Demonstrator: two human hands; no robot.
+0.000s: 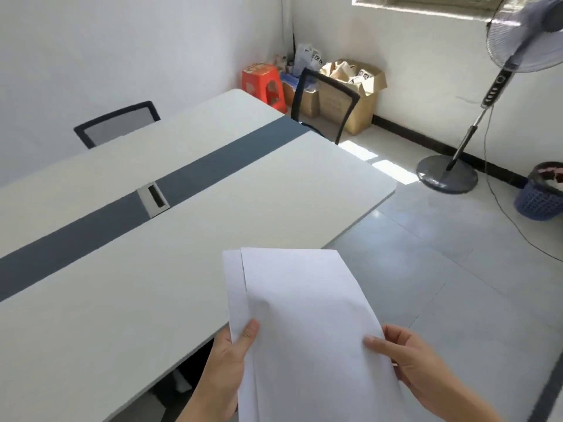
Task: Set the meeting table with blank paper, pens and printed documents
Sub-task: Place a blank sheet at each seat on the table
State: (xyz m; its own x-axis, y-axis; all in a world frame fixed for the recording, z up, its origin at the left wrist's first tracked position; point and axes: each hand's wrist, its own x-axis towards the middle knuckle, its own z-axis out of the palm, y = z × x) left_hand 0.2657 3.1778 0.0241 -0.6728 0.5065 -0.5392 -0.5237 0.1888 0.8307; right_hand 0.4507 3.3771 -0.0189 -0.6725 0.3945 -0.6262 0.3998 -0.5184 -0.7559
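I hold a small stack of blank white paper sheets (301,315) in front of me, over the near edge of the meeting table (213,208). My left hand (228,367) pinches the stack's left edge, thumb on top. My right hand (411,363) grips the right edge, thumb on the top sheet. The top sheet is shifted slightly right of the one beneath. The table is white with a dark grey strip down its middle and a cable port (153,198). No pens or printed documents are in view.
Two black mesh chairs stand at the table, one at the far side (118,123) and one at the far end (326,102). A red stool (265,86), cardboard boxes (350,95), a standing fan (451,175) and a blue bin (540,193) sit on the floor to the right.
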